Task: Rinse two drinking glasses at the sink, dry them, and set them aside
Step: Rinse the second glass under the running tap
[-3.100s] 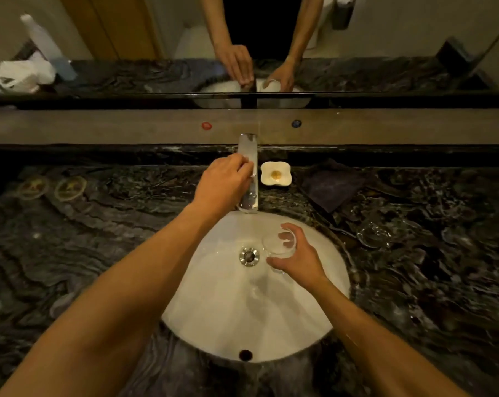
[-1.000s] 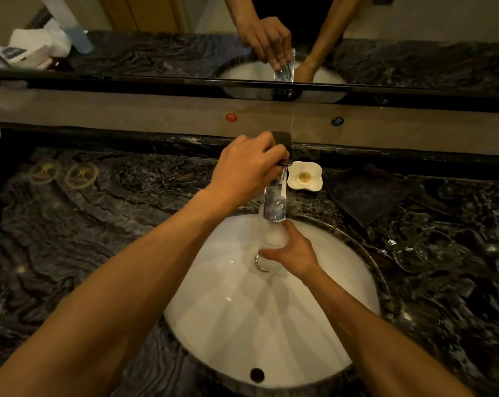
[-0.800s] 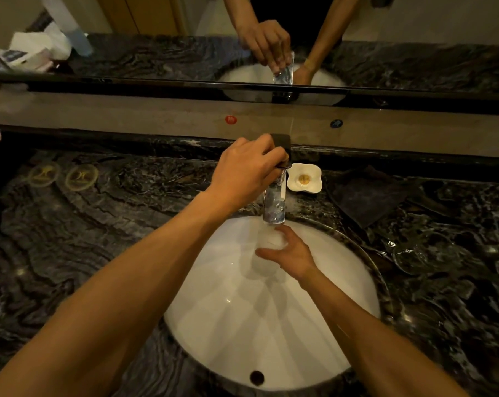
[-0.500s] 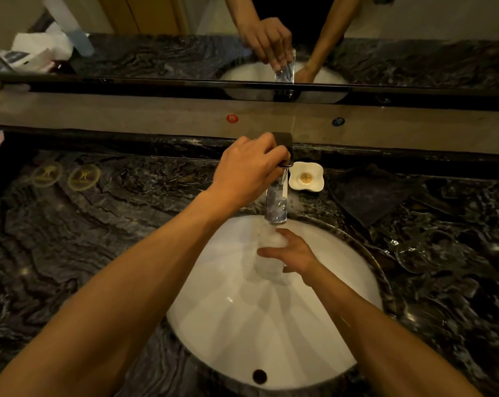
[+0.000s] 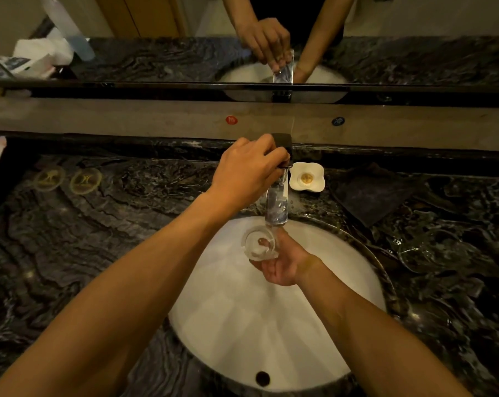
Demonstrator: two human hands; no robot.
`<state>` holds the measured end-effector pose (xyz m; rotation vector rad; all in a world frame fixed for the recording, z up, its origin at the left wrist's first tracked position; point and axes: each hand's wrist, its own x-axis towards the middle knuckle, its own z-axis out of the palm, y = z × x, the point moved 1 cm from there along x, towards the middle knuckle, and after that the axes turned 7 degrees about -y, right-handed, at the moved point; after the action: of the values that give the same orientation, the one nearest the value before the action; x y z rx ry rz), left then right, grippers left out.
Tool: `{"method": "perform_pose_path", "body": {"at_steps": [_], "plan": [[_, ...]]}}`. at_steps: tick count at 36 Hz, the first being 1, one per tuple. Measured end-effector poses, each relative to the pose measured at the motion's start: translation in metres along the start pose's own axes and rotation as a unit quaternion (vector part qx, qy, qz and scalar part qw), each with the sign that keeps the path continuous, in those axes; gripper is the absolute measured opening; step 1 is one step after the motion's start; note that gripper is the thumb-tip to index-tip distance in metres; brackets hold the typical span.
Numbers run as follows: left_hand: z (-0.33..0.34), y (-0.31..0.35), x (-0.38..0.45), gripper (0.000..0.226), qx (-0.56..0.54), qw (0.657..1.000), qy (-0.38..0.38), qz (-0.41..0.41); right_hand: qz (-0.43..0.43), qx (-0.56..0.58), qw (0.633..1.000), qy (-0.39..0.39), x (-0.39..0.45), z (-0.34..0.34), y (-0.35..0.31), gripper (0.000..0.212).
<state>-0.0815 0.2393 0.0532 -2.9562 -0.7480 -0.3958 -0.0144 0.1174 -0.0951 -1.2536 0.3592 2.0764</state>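
A clear drinking glass [image 5: 259,242] is held in my right hand [image 5: 282,265] just under the spout of the chrome tap [image 5: 277,207], over the white oval basin [image 5: 242,325]. The glass is tipped so its open mouth faces up toward me. My left hand [image 5: 249,170] is closed around the dark tap handle at the back of the basin. A second clear glass [image 5: 431,253] rests on the dark marble counter to the right of the basin, hard to make out against the stone.
A dark cloth [image 5: 377,190] lies on the counter right of the tap. A small white flower-shaped dish [image 5: 307,176] sits beside the tap. Two round coasters [image 5: 67,179] lie at the far left. A mirror runs along the back ledge.
My right hand has turned palm-up and tipped the glass so its mouth now faces up under the spout. My left hand has stayed on the tap handle.
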Motion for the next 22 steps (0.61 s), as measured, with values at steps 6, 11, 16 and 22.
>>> {"method": "perform_pose_path", "body": {"at_steps": [6,11,16,22], "plan": [[0.001,0.0,-0.001,0.017,-0.005,1.0,0.003,-0.006,-0.094,-0.092,0.99,0.042,-0.003,0.002,0.0,0.059],[0.001,0.002,-0.001,0.019,-0.004,1.0,0.008,-0.007,-0.307,-0.46,0.809,0.199,-0.001,-0.002,0.009,0.073],[0.003,0.0,-0.001,0.021,-0.017,1.0,0.002,-0.02,-0.35,-0.525,0.736,0.245,-0.004,-0.011,0.016,0.082],[0.004,0.0,-0.001,0.019,-0.015,1.0,0.007,-0.014,-0.371,-0.542,0.704,0.269,-0.01,-0.018,0.01,0.086]]}}
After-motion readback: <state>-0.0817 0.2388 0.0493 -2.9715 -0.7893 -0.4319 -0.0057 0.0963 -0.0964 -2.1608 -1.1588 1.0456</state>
